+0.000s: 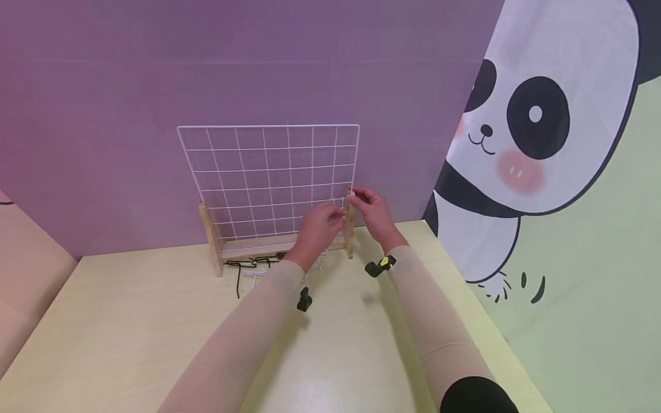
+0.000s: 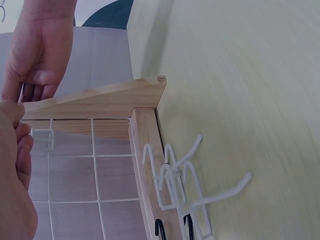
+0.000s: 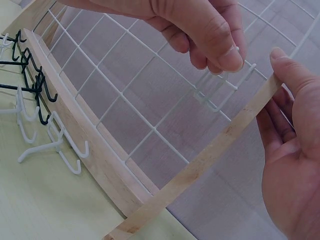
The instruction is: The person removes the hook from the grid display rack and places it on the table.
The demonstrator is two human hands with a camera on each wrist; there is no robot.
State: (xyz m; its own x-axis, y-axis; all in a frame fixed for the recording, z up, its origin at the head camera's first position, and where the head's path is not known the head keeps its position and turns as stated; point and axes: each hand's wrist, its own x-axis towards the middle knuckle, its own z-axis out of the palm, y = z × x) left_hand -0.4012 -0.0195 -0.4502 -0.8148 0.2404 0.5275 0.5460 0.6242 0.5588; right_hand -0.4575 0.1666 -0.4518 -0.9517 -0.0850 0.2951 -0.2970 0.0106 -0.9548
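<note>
A white wire grid panel (image 1: 268,125) stands upright in a wooden stand, leaning slightly. My left hand (image 1: 319,229) is in front of its lower right part. In the right wrist view, the left thumb and fingers pinch a small white wire hook (image 3: 215,109), which overlaps the grid wires close to the right edge. My right hand (image 1: 378,217) grips the stand's right wooden side post (image 3: 200,169), thumb at the front by the grid's edge wire and fingers behind. The left wrist view shows both hands meeting near this post, with the left fingertips partly hidden.
Loose white hooks (image 3: 59,141) and black hooks (image 3: 35,82) lie along the stand's bottom wooden bar (image 3: 90,150). The pale table (image 1: 129,321) ends at a purple backdrop (image 1: 129,172) right behind the grid. A panda-print wall (image 1: 568,241) borders the right side.
</note>
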